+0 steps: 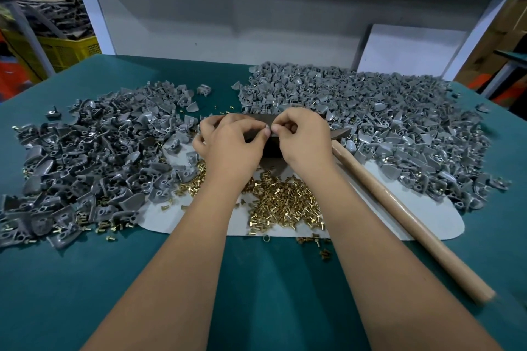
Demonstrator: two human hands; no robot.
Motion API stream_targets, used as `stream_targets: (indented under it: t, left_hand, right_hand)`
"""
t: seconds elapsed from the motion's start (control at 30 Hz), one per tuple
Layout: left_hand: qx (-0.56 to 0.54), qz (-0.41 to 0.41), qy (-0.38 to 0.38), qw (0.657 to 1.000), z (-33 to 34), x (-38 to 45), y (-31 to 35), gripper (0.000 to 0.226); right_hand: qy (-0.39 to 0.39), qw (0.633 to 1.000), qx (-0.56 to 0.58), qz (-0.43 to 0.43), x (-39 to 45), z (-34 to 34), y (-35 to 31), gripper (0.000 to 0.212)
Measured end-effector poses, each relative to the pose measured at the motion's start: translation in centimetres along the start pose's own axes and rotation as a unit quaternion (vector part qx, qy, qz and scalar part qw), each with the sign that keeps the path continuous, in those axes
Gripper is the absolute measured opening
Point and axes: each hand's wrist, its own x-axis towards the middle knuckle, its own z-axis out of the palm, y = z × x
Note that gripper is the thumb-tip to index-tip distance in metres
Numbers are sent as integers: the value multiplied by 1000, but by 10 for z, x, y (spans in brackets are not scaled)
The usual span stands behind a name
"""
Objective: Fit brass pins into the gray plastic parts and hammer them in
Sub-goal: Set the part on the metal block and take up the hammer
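Observation:
My left hand and my right hand meet fingertip to fingertip above a dark metal block at the table's middle. Both pinch something small between them, mostly hidden by the fingers; a sliver of gray plastic part shows there. A heap of loose brass pins lies on a white mat just below the hands. Gray plastic parts are piled at the left and at the back right. A hammer with a wooden handle lies to the right of my right hand.
The green table top stretches to the near edge. A white shelf frame and a back panel stand behind the piles. A yellow crate sits off the table at the far left.

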Motion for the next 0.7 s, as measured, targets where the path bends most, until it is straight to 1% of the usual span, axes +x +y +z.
stream_targets:
  t: [0.17,0.27,0.33,0.4,0.47,0.5,0.53,0.57,0.63,0.67,0.7]
  left_hand:
    - [13,-6,6,1000,0,-1,1,13]
    - [-1,-9,-4,1000,0,-1,1,14]
    - [-10,-10,-11,1000,-1,0,1,15]
    - [-10,-12,-16,1000,0,0,1,16]
    - [-11,-16,-23,1000,0,1,0,17]
    - [-14,-17,-26,999,0,1,0,17]
    - [-17,-18,-28,999,0,1,0,17]
    - [-19,-17,-29,999,0,0,0,16]
    - [-21,-18,-28,999,-1,0,0,15]
    - [-22,-19,-27,999,-1,0,1,14]
    - [-21,-21,-26,999,-1,-1,1,13]
  right_hand:
    - [2,1000,4,-17,-2,2,0,15]
    - [-14,999,-23,-28,-1,0,1,12]
    - [-24,999,-10,-24,0,-6,2,16]
    - [-4,999,38,1,-1,-13,3,23]
    - [52,996,64,37,-2,-24,8,26]
    - [80,995,41,53,-4,-31,12,26]
    - [102,993,-18,64,-7,-38,17,25]
    - [111,985,-111,69,-10,-46,24,22]
    - [94,950,-289,67,-21,-60,37,18]
    - [69,935,-340,72,-27,-64,41,20]
    - [34,926,-367,84,-32,-66,44,25]
